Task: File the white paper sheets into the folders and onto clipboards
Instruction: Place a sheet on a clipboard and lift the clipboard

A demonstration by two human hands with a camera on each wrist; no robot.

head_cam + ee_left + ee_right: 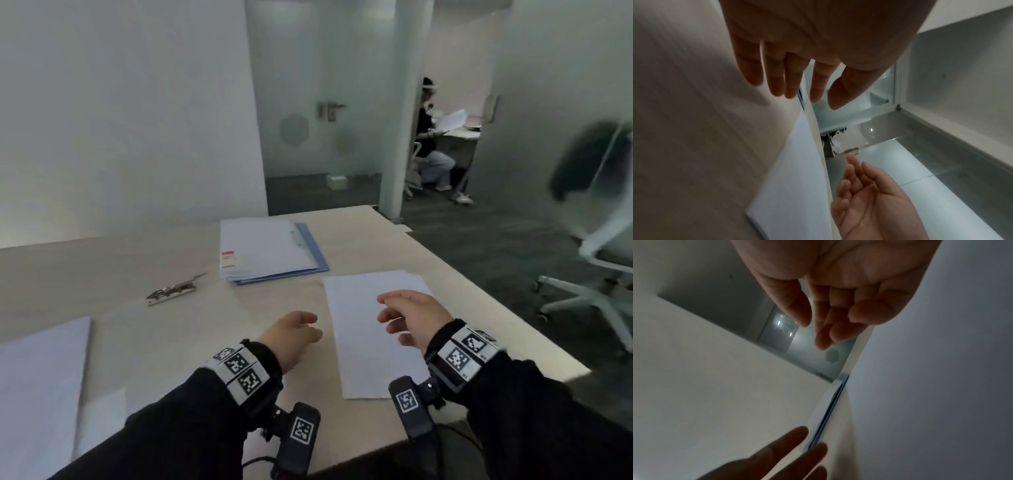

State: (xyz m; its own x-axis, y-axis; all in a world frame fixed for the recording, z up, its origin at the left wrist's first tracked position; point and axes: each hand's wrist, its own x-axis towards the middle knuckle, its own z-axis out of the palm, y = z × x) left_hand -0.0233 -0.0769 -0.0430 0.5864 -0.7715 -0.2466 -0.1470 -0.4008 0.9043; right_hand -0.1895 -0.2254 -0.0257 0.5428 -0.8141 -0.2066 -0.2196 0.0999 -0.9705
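A white paper sheet (363,339) lies flat on the beige table (102,270), right of centre. My right hand (407,315) hovers just above it, fingers loosely curled, holding nothing. My left hand (294,332) hangs over the bare table just left of the sheet's edge, fingers straight and relaxed. In the left wrist view the left hand (797,81) is spread above the table with the sheet (797,178) beyond it. A stack of folders (267,250), translucent white over blue, lies further back. The right wrist view shows the right hand (830,318) empty.
A loose metal clip mechanism (174,289) lies at the left middle of the table. More white paper (37,387) sits at the near left. An office chair (596,240) stands off the table's right edge. A person (431,144) sits in the far room.
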